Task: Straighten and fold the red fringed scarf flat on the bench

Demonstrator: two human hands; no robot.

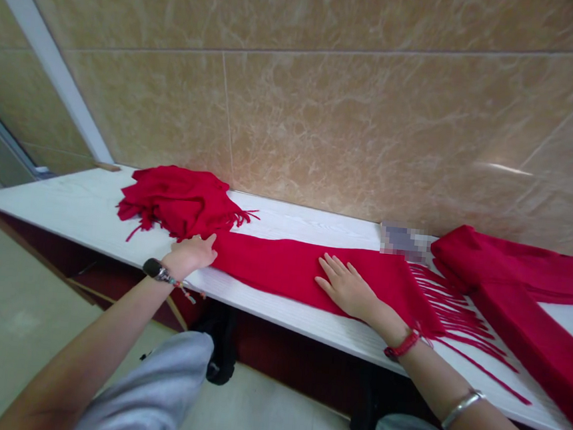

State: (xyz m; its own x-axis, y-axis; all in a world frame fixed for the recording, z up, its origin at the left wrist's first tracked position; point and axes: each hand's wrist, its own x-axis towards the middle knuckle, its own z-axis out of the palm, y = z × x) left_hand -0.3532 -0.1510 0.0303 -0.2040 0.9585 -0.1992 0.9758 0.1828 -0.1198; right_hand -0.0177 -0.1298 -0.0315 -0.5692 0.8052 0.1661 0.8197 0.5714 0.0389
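A red fringed scarf [272,267] lies stretched out along the white tabletop, its tassels pointing right. On its right half my right hand [350,289] rests flat, palm down, with fingers extended. My left hand [191,255] is at the scarf's left end, fingers bent over the cloth there and partly hidden. Just behind that hand sits a crumpled heap of red fabric [178,195] with fringe; whether it is part of the same scarf I cannot tell.
Another folded red cloth [522,276] lies at the right, by the tassels. A blurred-out dark item [404,242] is near the marbled tile wall [324,131]. The white tabletop [67,196] has open shelving beneath, and my knees are close to its front edge.
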